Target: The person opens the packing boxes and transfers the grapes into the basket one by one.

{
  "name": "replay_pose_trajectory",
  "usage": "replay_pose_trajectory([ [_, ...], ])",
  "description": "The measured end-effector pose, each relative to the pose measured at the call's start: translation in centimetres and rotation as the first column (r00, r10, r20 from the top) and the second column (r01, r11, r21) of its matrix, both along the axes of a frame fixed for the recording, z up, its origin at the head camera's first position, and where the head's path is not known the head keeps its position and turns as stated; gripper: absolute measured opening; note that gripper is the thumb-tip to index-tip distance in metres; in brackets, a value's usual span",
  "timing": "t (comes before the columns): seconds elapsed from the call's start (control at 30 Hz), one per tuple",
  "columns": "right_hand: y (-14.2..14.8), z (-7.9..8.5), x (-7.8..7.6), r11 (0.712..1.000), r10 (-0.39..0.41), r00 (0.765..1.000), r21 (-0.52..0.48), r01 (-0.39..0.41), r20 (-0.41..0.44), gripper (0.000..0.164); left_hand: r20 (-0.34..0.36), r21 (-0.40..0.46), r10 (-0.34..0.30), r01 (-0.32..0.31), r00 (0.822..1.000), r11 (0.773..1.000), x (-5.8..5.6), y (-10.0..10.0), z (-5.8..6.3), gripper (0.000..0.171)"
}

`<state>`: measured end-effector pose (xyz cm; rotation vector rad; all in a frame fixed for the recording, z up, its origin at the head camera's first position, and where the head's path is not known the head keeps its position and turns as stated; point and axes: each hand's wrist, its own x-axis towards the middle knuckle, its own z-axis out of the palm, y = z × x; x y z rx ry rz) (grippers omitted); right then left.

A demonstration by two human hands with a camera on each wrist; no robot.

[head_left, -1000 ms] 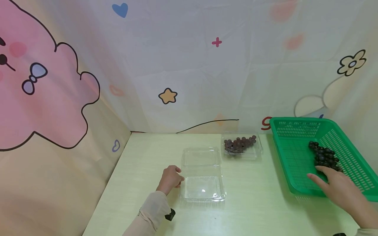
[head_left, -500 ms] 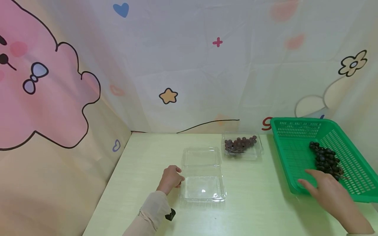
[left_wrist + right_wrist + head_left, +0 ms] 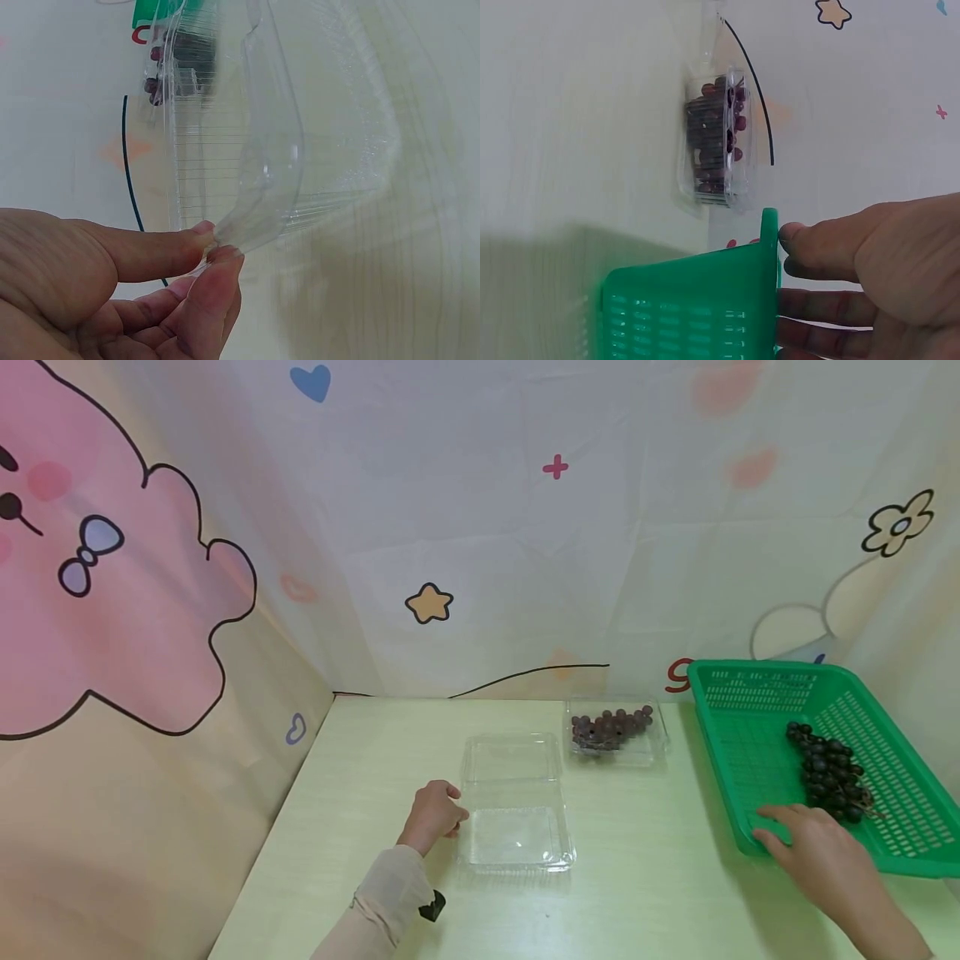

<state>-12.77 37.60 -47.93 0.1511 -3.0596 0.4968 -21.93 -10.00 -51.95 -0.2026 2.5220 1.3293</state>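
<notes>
My left hand (image 3: 432, 817) pinches the left edge of an opened clear plastic clamshell box (image 3: 516, 839) lying on the table. In the left wrist view, the thumb and index finger (image 3: 213, 285) meet on the box's thin rim. Over the near left part of a green plastic basket (image 3: 716, 760) is my right hand (image 3: 817, 856), its thumb and fingers spread and holding nothing. Whether its fingers touch the basket's rim, I cannot tell. Behind that hand, a bunch of dark grapes (image 3: 828, 768) lies inside the basket.
A second clear clamshell box (image 3: 641, 750), with reddish grapes (image 3: 609, 727) in it, sits at the back of the table, left of the basket. A printed cloth (image 3: 480, 527) hangs behind the pale table (image 3: 352, 785).
My right hand has drawn away from the dark grapes, moving left and nearer to me, and more of the bunch shows. The left hand and the opened box have stayed put.
</notes>
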Motion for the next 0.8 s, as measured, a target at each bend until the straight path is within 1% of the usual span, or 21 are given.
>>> replay_pose_trajectory([
  [0.17,-0.6,-0.1,0.2,1.0,0.013,1.0,0.006,-0.013,-0.006,0.025,-0.005,-0.003,0.003,-0.003,1.0,1.0,0.0,0.0,0.0,0.034],
  [0.37,-1.4,-0.1,0.6,0.999,0.034,0.997,0.002,-0.034,-0.066,0.015,-0.002,-0.009,0.014,-0.014,1.0,1.0,0.1,0.0,0.1,0.034],
  [0.5,-1.7,-0.2,0.9,0.999,0.033,0.995,-0.005,-0.034,-0.089,0.013,0.004,-0.004,0.016,-0.016,1.0,1.0,0.1,0.0,0.1,0.034],
  [0.7,-2.0,-0.1,0.9,1.0,0.015,0.997,-0.01,-0.016,-0.073,0.012,-0.014,0.027,0.002,-0.002,1.0,1.0,0.3,0.0,0.1,0.035],
  [0.8,-2.1,-0.1,0.9,1.0,0.009,0.998,-0.012,-0.01,-0.069,0.011,-0.017,0.037,0.001,0.0,1.0,0.999,0.2,-0.1,-0.1,0.035],
])
